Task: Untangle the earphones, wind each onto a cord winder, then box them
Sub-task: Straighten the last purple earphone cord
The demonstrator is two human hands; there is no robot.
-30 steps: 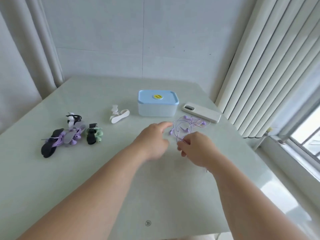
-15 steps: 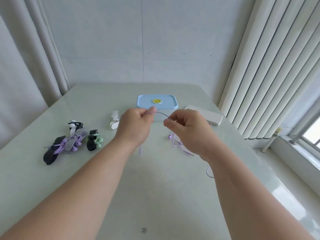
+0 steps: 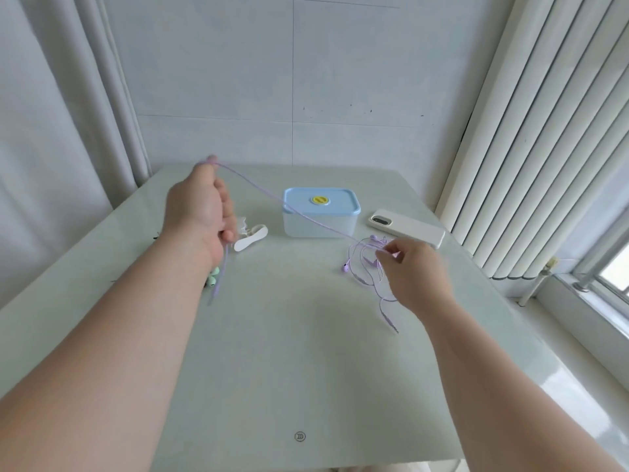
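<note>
A purple earphone cord (image 3: 272, 196) stretches across the pale green table (image 3: 279, 352). My left hand (image 3: 200, 206) is raised at the left and grips one end, with the plug end hanging below my wrist. My right hand (image 3: 413, 272) pinches the cord by a tangle of loops and earbuds (image 3: 366, 264) lying on the table. The box (image 3: 321, 212), clear with a blue lid shut on it, stands behind the cord. A white cord winder (image 3: 250, 236) lies beside my left hand. Green earbuds (image 3: 212, 278) peek out under my left wrist; other earphones there are hidden.
A white phone (image 3: 406, 228) lies to the right of the box, near the table's right edge. Curtains hang at the left and vertical blinds at the right, with a window sill beyond.
My left hand has lifted up and away to the left, pulling a long stretch of the purple cord out of the tangle. My right hand has dropped back to the tangle on the table.
</note>
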